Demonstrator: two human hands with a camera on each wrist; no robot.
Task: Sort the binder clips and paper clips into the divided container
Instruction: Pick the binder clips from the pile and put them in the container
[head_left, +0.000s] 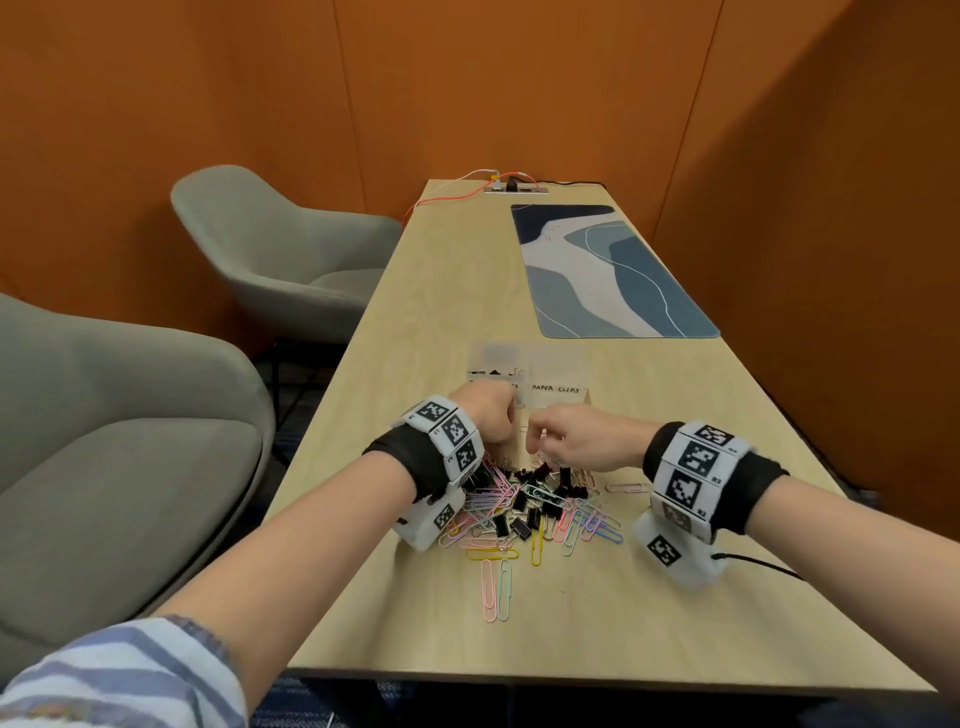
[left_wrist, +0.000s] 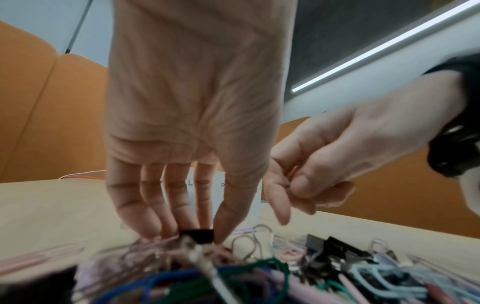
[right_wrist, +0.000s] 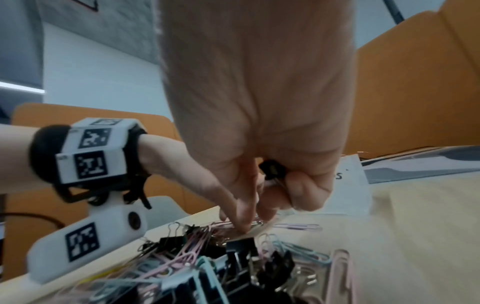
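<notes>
L hand (left_wrist: 192, 127) fingers (left_wrist: 135, 207) nearly straight, tips pinching a black binder clip (left_wrist: 198, 235) atop the pile (head_left: 530, 506); R hand (right_wrist: 259, 115) curled, gripping another black clip (right_wrist: 272, 169), forefinger down among thin wire paper clips; clear plastic container (head_left: 558, 387) just beyond on wood-grain table (head_left: 623, 623).

Illumination even and bright; a ceiling light strip (left_wrist: 384, 45) shows overhead in the left wrist view. Soft shadows under the forearms on the bench (head_left: 675, 597). Head view bows straight lines at the edges. Both wrist views motion-blurred, near clips out of focus.
</notes>
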